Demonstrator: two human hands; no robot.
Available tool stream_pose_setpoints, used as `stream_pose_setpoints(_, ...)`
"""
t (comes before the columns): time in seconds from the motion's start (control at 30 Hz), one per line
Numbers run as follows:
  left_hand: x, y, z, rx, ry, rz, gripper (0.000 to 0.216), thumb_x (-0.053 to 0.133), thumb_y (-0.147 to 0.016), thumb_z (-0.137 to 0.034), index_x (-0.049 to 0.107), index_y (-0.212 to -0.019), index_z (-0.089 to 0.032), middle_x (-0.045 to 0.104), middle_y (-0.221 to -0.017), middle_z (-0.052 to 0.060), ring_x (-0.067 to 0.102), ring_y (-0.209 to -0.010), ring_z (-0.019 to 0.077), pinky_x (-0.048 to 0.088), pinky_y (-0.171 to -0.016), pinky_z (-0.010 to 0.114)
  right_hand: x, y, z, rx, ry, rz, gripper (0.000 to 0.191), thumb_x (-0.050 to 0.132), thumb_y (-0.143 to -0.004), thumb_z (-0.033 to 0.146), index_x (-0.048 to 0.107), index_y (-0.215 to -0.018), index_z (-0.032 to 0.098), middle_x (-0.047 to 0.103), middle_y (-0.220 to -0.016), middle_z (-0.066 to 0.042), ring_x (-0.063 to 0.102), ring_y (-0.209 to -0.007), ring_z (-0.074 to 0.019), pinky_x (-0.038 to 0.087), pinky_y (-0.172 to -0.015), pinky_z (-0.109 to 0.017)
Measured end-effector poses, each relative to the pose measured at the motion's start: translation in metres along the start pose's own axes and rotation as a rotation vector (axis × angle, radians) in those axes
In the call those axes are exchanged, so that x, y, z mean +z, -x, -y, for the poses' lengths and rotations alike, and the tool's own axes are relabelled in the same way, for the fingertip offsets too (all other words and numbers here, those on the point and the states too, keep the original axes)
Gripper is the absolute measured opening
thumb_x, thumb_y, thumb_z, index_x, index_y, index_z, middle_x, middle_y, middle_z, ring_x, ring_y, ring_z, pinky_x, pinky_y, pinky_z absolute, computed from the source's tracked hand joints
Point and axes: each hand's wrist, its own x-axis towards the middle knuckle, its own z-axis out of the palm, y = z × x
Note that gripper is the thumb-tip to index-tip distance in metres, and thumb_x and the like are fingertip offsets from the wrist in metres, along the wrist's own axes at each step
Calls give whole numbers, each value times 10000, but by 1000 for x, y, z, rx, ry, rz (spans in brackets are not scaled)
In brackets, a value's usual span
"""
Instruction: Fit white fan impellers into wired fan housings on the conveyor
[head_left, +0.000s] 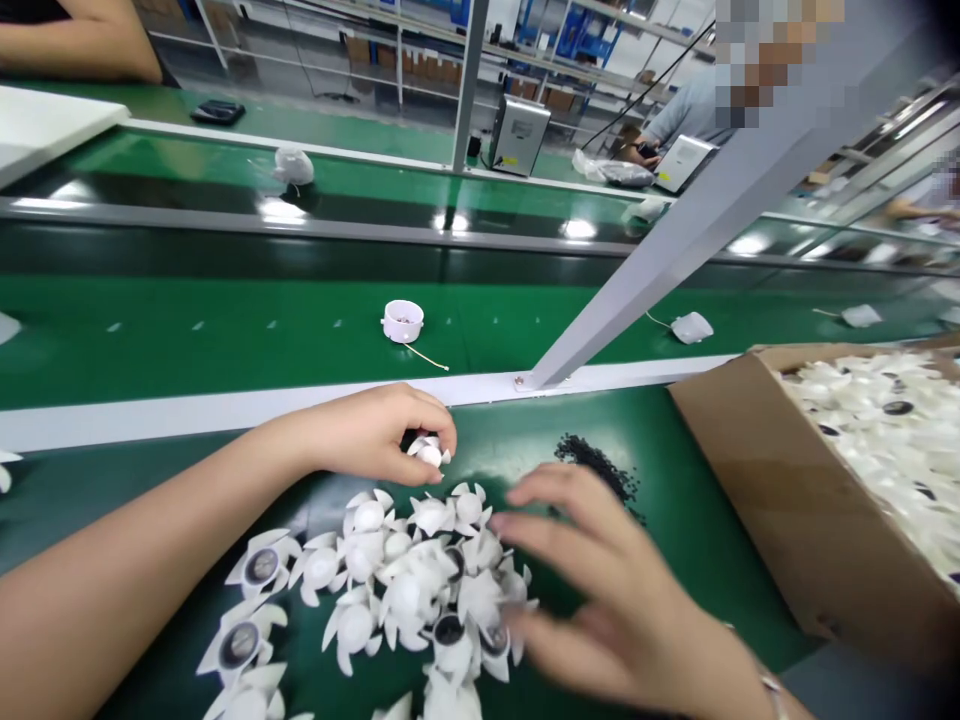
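Observation:
My left hand (394,435) is closed around a small white fan impeller (429,452), just above the far edge of the pile. Below it, a heap of white fan impellers (409,590) covers the green work surface; a few lie with their dark round hubs facing up. My right hand (600,590) is at the heap's right side with fingers apart, slightly blurred, and its fingertips come close to the impellers. Whether they touch any is unclear. A scatter of tiny black parts (596,465) lies beyond my right hand.
A cardboard box (739,480) full of white impellers stands at the right. Past the pale rail (187,412), a green conveyor carries a white round housing (403,322) with a wire and another housing (691,327). A slanted metal post (660,240) crosses the view. People sit across the line.

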Motion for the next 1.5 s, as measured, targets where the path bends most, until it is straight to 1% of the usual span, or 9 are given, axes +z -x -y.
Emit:
stream_pose_setpoints(0.13, 6, -5, 6, 19, 17, -156, 109, 701, -819, -218, 698, -926, -196, 712, -950, 25, 638, -795, 130, 462, -638, 224, -22, 43, -34, 306, 230, -77, 131, 628, -877, 127, 634, -991, 191, 586, -949, -67, 555, -910, -193, 474, -776, -341)
stream_pose_setpoints(0.27, 10, -9, 10, 144, -80, -320, 95, 644, -862, -155, 706, -900, -217, 736, -981, 30, 664, -899, 148, 502, -812, 265, -16, 77, -43, 341, 246, 16, 121, 627, -887, 126, 641, -992, 183, 597, -944, -72, 553, -876, -194, 470, -765, -358)
stream_pose_setpoints(0.37, 9, -10, 9, 219, -155, -324, 148, 617, -878, -130, 709, -848, -242, 751, -970, 16, 663, -934, 164, 491, -903, 323, -6, 82, -36, 344, 255, 35, 138, 604, -903, 106, 658, -1006, 181, 616, -936, -72, 561, -863, -195, 452, -781, -373)
stream_pose_setpoints(0.57, 5, -5, 7, 227, -33, -176, 27, 735, -814, -266, 722, -800, -247, 759, -966, 36, 674, -962, 199, 532, -879, 348, 0, 67, -27, 277, 431, 90, 152, 538, -948, 121, 679, -937, 176, 665, -901, -59, 574, -869, -209, 384, -775, -365)
stream_pose_setpoints(0.73, 8, -4, 13, 150, 1, -248, 343, 804, -743, -364, 722, -1045, -225, 713, -1105, 79, 660, -1010, 216, 524, -890, 336, -1, 60, -29, 224, 593, 187, 169, 493, -943, 111, 642, -883, 162, 636, -864, -82, 555, -858, -237, 359, -736, -376)
stream_pose_setpoints(0.9, 11, -6, 21, 109, 21, -242, 305, 772, -765, -288, 714, -1053, -206, 694, -1125, 60, 655, -969, 176, 516, -840, 273, -5, 17, -39, 297, 278, 171, 89, 494, -947, 158, 545, -881, 188, 583, -856, -51, 538, -786, -180, 423, -704, -323)
stream_pose_setpoints(1.07, 13, -6, 24, 13, 61, -244, 419, 823, -685, -248, 655, -1068, -225, 722, -1001, -12, 636, -848, 132, 476, -721, 229, 21, -53, -41, 173, 77, 202, 123, 477, -909, 91, 522, -876, 201, 586, -827, -32, 555, -765, -163, 460, -689, -291)
stream_pose_setpoints(1.23, 13, -6, 24, -38, 167, -230, 515, 814, -658, -156, 556, -1094, -249, 742, -963, -44, 646, -863, 134, 464, -718, 234, 42, -78, -44, 56, 243, 286, 98, 521, -894, 103, 571, -847, 173, 605, -810, -52, 570, -767, -193, 462, -696, -327)
stream_pose_setpoints(1.5, 11, -9, 25, -57, 195, -222, 529, 836, -624, -146, 542, -1052, -244, 747, -918, -50, 647, -820, 138, 467, -721, 259, 44, -78, -42, -88, 486, 264, 117, 536, -903, 111, 593, -807, 145, 598, -781, -68, 574, -760, -218, 411, -689, -359)
